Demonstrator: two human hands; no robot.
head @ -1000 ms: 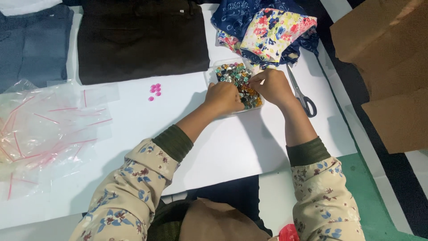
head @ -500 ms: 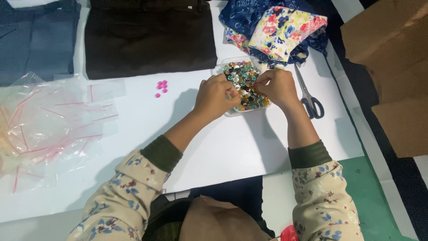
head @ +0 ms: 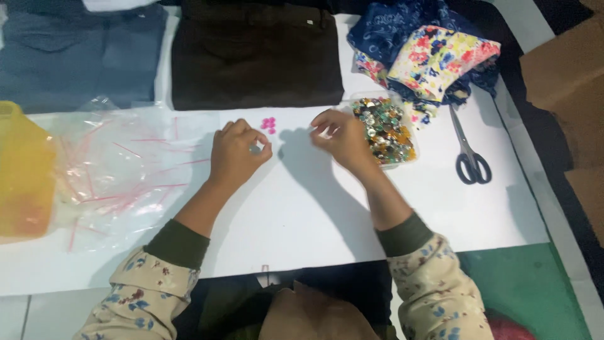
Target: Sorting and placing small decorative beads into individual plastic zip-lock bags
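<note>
From the head camera, the left hand (head: pixel 238 153) rests on the white surface (head: pixel 302 214) with its fingers curled narrowly around a small pale button (head: pixel 255 148), just below a little cluster of pink buttons (head: pixel 268 124). The right hand (head: pixel 340 137) hovers beside the clear tray of mixed buttons (head: pixel 385 129), fingertips pinched close together, though whether they grip anything cannot be told. Scissors (head: pixel 469 151) lie right of the tray, clear plastic bags (head: pixel 119 170) to the left.
</note>
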